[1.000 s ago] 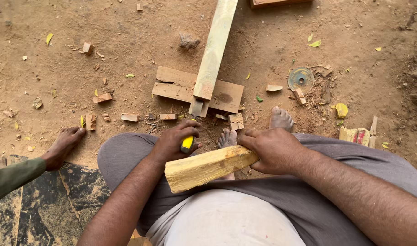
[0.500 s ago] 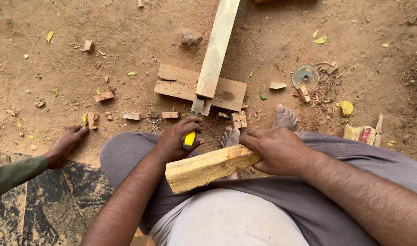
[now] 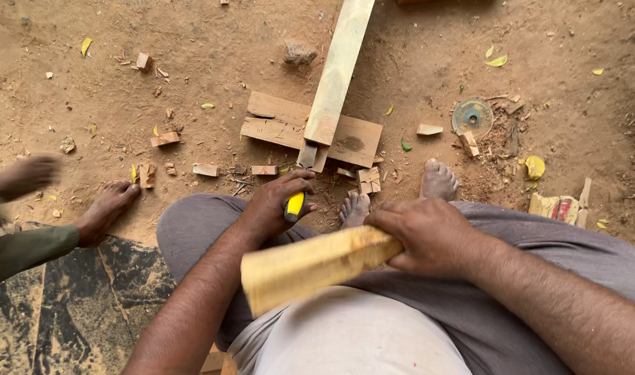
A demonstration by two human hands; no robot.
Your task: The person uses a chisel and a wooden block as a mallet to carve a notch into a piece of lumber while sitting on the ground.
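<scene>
Head view, one entry: left hand [image 3: 272, 208], fingers wrapped tight round a yellow-handled chisel [image 3: 294, 205], blade pointing down toward the long plank [image 3: 338, 69]. Right hand [image 3: 428, 232], fingers clenched on a wooden block [image 3: 314, 267] — held level over the lap, mallet-fashion.

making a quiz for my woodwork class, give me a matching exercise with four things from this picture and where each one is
Things:
1. yellow-handled tool
2. wooden block
3. long plank
4. round disc

Places:
A. flat on the dirt, to the right of the bare feet
B. gripped in the right hand, across the lap
C. gripped in the left hand
D. one end resting on a flat board, the rest running up out of view

Pairs: 1-C, 2-B, 3-D, 4-A
</scene>
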